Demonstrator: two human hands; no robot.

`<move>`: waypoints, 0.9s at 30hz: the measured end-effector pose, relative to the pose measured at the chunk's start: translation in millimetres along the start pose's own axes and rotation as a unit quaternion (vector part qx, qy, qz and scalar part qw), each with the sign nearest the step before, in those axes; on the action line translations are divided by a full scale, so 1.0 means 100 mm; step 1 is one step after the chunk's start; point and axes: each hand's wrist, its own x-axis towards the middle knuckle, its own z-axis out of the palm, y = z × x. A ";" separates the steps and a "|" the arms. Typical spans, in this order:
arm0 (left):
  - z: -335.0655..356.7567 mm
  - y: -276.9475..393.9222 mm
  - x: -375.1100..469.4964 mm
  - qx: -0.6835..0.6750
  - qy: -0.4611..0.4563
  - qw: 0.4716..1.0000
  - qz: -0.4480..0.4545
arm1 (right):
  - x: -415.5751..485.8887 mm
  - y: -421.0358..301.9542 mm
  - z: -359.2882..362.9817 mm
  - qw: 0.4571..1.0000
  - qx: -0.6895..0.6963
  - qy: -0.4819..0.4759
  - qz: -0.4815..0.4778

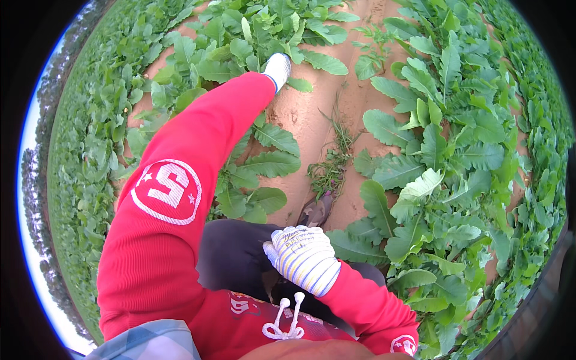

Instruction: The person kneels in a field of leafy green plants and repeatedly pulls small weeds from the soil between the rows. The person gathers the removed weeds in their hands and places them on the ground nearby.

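My left hand (277, 71), in a white knit glove, reaches forward into the leafy green plants (252, 42) at the top centre; leaves hide its fingers, so any grip there cannot be seen. Close to my knees, my right hand (306, 256), in a striped knit glove, rests with its back upward and its fingers curled under. Whether it holds something is hidden. Just ahead of it, a patterned shoe (316, 211) stands on the soil beside a bunch of uprooted weeds (330, 168).
Bare brown soil (299, 117) runs between two rows of plants. One broad-leaved row (450, 148) lies close on my right, with further rows beyond. A low leafy plant (270, 157) grows under my left forearm. Trees line the far left edge.
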 end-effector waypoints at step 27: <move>0.12 -0.39 0.33 -0.175 0.002 0.983 -0.065 | 0.00 0.04 -0.04 0.998 0.055 -0.005 0.019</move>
